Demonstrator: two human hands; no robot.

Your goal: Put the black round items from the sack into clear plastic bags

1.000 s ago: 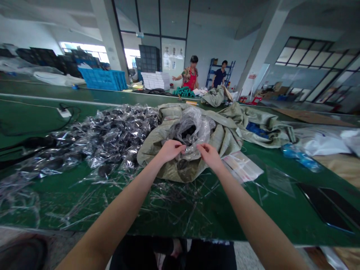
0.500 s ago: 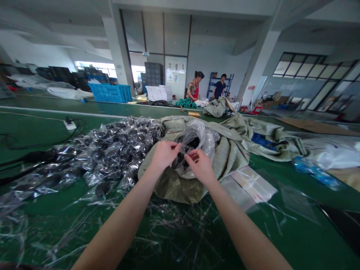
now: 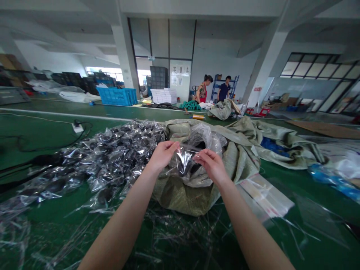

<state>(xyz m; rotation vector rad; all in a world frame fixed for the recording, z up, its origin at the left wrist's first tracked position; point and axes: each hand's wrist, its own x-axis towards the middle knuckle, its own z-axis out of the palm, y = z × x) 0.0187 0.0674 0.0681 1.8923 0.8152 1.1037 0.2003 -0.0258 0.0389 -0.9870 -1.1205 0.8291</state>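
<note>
head view — left hand (image 3: 163, 155), right hand (image 3: 211, 165) pinching plastic bag (image 3: 184, 161), sack (image 3: 182, 197) beneath

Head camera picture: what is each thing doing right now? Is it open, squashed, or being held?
Left hand: pinching the bag's edge
Right hand: pinching the bag's other side
Clear plastic bag: held up, crinkled
Woven sack: crumpled in folds
Heap of plastic-wrapped dark pieces: piled loosely
Power strip: lying flat, cable attached
</note>
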